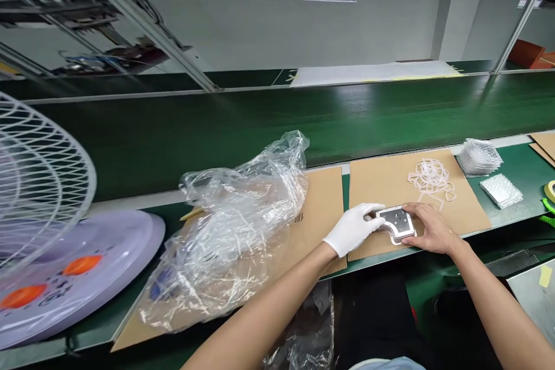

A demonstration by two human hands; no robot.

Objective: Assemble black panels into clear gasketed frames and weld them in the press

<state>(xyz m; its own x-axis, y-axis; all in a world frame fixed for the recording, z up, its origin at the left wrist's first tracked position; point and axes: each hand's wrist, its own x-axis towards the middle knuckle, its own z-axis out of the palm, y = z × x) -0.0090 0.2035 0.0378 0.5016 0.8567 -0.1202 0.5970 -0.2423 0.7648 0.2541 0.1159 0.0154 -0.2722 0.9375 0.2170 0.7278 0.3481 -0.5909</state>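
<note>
Between my two hands is a small flat metal part (398,221) with a dark face, a silver rim and a curved cut-out on one side. My left hand (356,228), in a white glove, grips its left end. My bare right hand (431,228) holds the right end, thumb at the near edge and fingers at the far edge. The part is over a brown cardboard sheet (381,176) near the bench's front edge; whether it touches the sheet I cannot tell. Just beyond it lies a tangled heap of thin white strips (431,178).
A crumpled clear plastic bag (243,231) covers cardboard on the left. Beyond it stands a fan (39,173) with a lilac base. Bubble-wrap pouches (479,157) and a roll of yellow tape (550,189) lie right. A green conveyor belt (347,121) runs behind.
</note>
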